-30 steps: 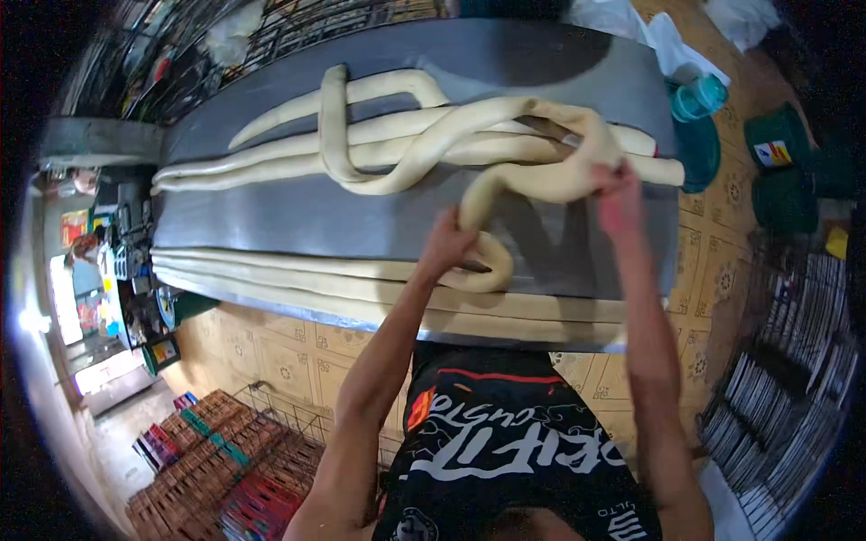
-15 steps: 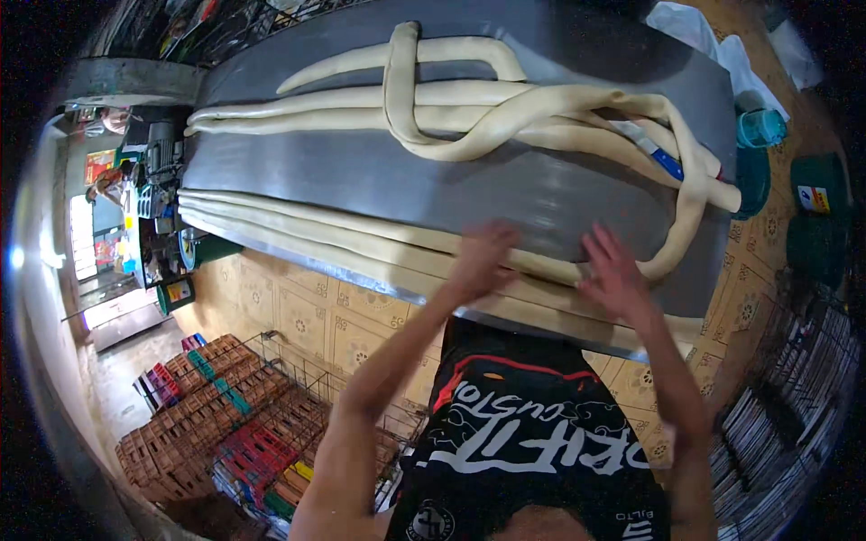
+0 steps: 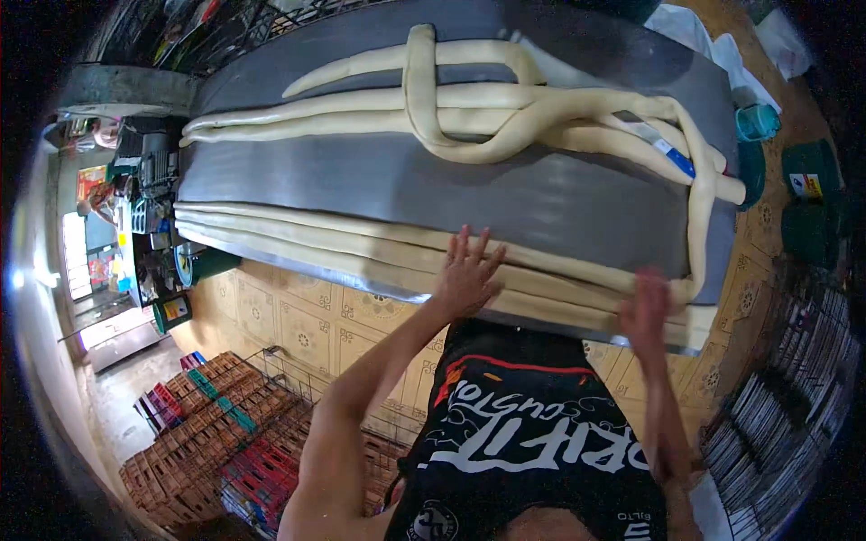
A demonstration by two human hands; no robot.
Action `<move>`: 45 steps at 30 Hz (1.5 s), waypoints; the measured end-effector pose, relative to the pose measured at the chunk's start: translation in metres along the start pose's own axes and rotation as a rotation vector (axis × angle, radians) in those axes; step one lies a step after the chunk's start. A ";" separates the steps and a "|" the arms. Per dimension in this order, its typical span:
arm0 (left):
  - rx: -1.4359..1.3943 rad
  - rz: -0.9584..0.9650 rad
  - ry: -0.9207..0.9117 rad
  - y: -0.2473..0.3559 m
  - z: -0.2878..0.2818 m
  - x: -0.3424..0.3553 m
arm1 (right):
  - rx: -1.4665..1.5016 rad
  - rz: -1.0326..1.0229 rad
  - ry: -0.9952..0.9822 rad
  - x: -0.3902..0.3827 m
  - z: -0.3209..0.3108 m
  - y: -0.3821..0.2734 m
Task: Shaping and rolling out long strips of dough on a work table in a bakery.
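Long pale dough ropes [image 3: 343, 236] lie side by side along the near edge of the grey table. My left hand [image 3: 467, 278] rests palm down on them, fingers spread. Farther right, my right hand [image 3: 648, 311] is over the same ropes near the bend of one rope; motion blurs its fingers. That rope turns at the right and runs up the table to a looped, crossing pile of thick dough [image 3: 505, 126]. A blue-handled knife [image 3: 675, 160] lies among the dough at the right, its blade partly covered.
Brown and red plastic crates [image 3: 198, 433] are stacked at lower left. Wire racks [image 3: 776, 406] stand at lower right. Dark green bins [image 3: 807, 216] and a teal container [image 3: 758, 123] are beyond the table's right end. A motor [image 3: 159, 171] sits at its left end.
My right hand has moved right along the dough, and the rope's bend has shifted right and grown tighter. My left hand has settled flat with fingers spread. The looped dough has slid slightly right.
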State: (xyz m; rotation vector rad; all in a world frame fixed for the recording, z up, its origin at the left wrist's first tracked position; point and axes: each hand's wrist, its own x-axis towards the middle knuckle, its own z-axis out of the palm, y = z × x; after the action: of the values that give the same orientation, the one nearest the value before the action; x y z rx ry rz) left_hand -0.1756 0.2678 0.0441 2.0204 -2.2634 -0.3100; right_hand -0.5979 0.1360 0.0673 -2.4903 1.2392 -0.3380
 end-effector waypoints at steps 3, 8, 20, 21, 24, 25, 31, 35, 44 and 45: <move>0.041 -0.034 0.015 -0.018 0.002 0.055 | -0.165 -0.170 -0.076 0.074 0.051 -0.145; -0.072 -0.097 -0.061 -0.008 -0.009 0.079 | -0.275 0.075 0.057 0.130 0.089 -0.144; -0.014 -0.114 -0.076 -0.043 -0.030 0.071 | -0.310 0.128 0.091 0.158 0.113 -0.200; -0.054 -0.075 -0.169 -0.039 -0.036 0.067 | -0.282 0.076 0.022 0.149 0.115 -0.189; -0.249 0.191 -0.345 -0.078 -0.029 -0.011 | -0.138 0.042 -0.032 0.081 0.130 -0.195; -0.116 0.137 -0.252 -0.083 -0.018 -0.028 | -0.249 0.165 -0.151 0.072 0.125 -0.214; 0.067 -0.213 0.034 -0.089 -0.015 0.043 | -0.205 0.079 0.019 0.170 0.129 -0.252; 0.024 0.065 -0.195 -0.098 -0.036 -0.004 | -0.127 -0.142 -0.168 0.129 0.118 -0.230; 0.102 0.231 -0.079 0.051 0.009 0.028 | -0.070 -0.077 -0.171 0.022 0.036 -0.112; 0.048 0.110 -0.060 0.083 0.026 0.038 | -0.076 -0.118 -0.139 0.025 0.043 -0.104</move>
State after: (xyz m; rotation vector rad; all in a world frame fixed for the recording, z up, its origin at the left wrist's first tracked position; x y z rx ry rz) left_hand -0.2664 0.2414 0.0343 1.9240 -2.4299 -0.3139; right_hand -0.4924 0.1828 0.0709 -2.6082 1.0727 -0.1448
